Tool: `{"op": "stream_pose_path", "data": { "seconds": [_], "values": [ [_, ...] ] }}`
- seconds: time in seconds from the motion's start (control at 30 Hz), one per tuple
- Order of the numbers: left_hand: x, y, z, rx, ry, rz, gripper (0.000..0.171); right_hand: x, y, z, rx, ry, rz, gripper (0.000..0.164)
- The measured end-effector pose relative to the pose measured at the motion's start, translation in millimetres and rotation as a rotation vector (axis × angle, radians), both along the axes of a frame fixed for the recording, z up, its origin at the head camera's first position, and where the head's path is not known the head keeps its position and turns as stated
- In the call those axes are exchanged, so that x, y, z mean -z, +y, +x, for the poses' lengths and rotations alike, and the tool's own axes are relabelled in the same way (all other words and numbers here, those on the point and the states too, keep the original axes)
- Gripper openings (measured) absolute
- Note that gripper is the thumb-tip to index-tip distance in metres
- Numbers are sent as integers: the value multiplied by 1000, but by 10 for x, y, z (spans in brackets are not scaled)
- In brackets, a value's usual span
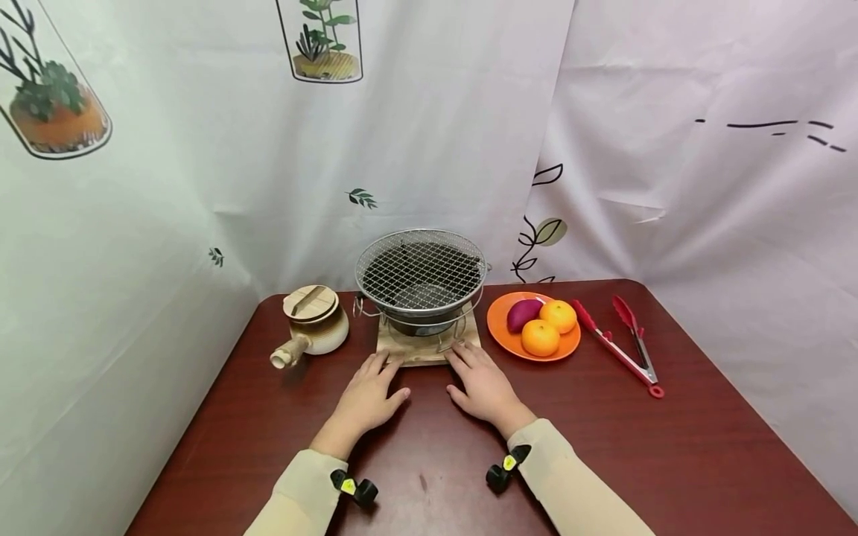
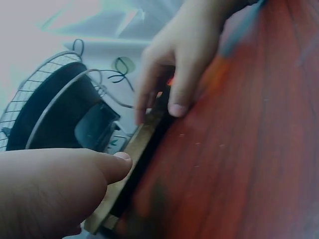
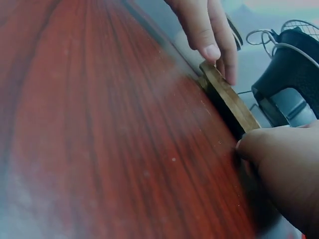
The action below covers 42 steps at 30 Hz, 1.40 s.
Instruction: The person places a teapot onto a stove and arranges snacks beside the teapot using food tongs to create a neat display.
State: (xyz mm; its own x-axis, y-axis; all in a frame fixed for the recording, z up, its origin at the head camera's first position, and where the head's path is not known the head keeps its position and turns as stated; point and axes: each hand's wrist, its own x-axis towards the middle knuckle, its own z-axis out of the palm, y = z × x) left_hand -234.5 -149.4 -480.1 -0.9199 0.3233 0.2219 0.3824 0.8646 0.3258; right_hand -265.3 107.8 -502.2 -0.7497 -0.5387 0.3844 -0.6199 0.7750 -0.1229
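A round grill with a wire mesh top (image 1: 422, 275) and a dark bowl stands on a square wooden board (image 1: 415, 350). My left hand (image 1: 366, 398) touches the front left corner of that board with its fingertips, fingers spread and fairly straight. At the front right part, the fingertips of my right hand (image 1: 485, 387) rest on the board likewise. Both thumbs point inward, in front of the board's edge. In the left wrist view the board (image 2: 142, 142) shows edge-on beneath the fingers, and the right wrist view shows the board's edge (image 3: 234, 102) between both hands.
Left of the grill is a small lidded pot (image 1: 325, 331) with a side handle. To the right, an orange plate (image 1: 499, 339) bears two orange fruits (image 1: 540, 339) and a purple oval item (image 1: 523, 316). Red-tipped tongs (image 1: 626, 357) lie spread beyond it. White curtains (image 1: 436, 149) hang behind the table (image 1: 422, 461).
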Motion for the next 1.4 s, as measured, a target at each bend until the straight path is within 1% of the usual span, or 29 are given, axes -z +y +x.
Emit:
{"op": "stream_pose_path", "data": {
  "seconds": [0.1, 0.17, 0.33, 0.47, 0.63, 0.73, 0.83, 0.93, 1.0, 1.1, 1.23, 1.4],
  "values": [
    [-54, -59, -16, 9, 4, 26, 54, 11, 9, 11, -9, 13, 5, 61],
    [-99, -106, -35, 8, 19, 38, 52, 20, 12, 9, -11, 17, 2, 61],
    [-252, -234, -91, -23, 79, 85, 47, 23, 10, -8, -7, 13, -9, 61],
    [-389, -346, -107, -53, 129, 128, 38, 21, 12, -17, -5, 12, -11, 61],
    [-522, -519, -86, -123, 206, 177, 30, 40, 13, -17, -1, 20, -8, 61],
    [-574, -625, -53, -175, 229, 208, 28, 57, 10, -8, -3, 15, -2, 60],
    [-612, -716, -27, -211, 248, 234, 26, 60, 9, 1, -4, 17, -7, 60],
    [-631, -791, -28, -243, 289, 243, 26, 54, 12, 2, -2, 25, -12, 60],
    [-637, -836, -32, -267, 315, 233, 27, 51, 16, -2, -3, 28, -11, 60],
    [-618, -920, -50, -305, 330, 212, 29, 50, 16, -13, -4, 29, -4, 60],
    [-558, -1024, -61, -355, 293, 195, 33, 58, 15, -15, -11, 40, -12, 60],
    [-468, -1089, -75, -415, 238, 223, 37, 62, 20, -4, -18, 49, -32, 60]
  ]
}}
